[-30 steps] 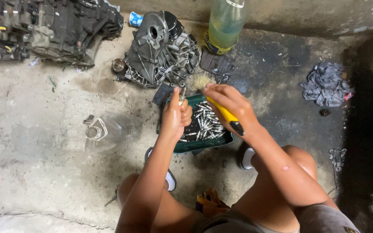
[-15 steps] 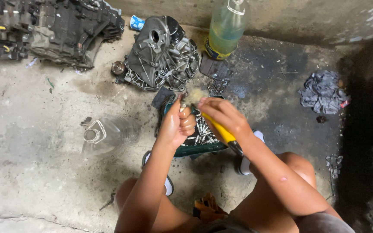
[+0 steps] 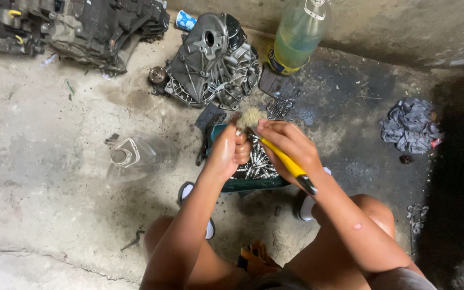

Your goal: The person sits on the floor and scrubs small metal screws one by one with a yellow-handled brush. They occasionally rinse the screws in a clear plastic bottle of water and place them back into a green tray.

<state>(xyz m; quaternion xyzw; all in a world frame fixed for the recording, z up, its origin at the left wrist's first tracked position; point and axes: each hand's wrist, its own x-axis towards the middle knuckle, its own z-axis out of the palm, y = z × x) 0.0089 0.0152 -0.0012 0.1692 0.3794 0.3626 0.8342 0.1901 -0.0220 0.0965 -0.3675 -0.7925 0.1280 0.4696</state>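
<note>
My left hand (image 3: 227,152) is closed around a small metal bolt, held above a green tray (image 3: 259,183) filled with several bolts. My right hand (image 3: 288,146) grips a yellow-handled brush (image 3: 285,161); its pale bristles (image 3: 249,117) press against the bolt just above my left fist. Both hands hover over the tray, which sits on the concrete floor between my feet.
A grey gearbox housing (image 3: 210,62) lies beyond the tray, with a large engine block (image 3: 76,27) at the far left. A tall bottle of yellowish liquid (image 3: 295,37) stands at the back. A clear plastic jug (image 3: 138,156) lies to the left, a dark rag (image 3: 412,126) to the right.
The brush head has swung up from beside my right hand to rest on the bolt in my left fist. Both hands have stayed over the tray.
</note>
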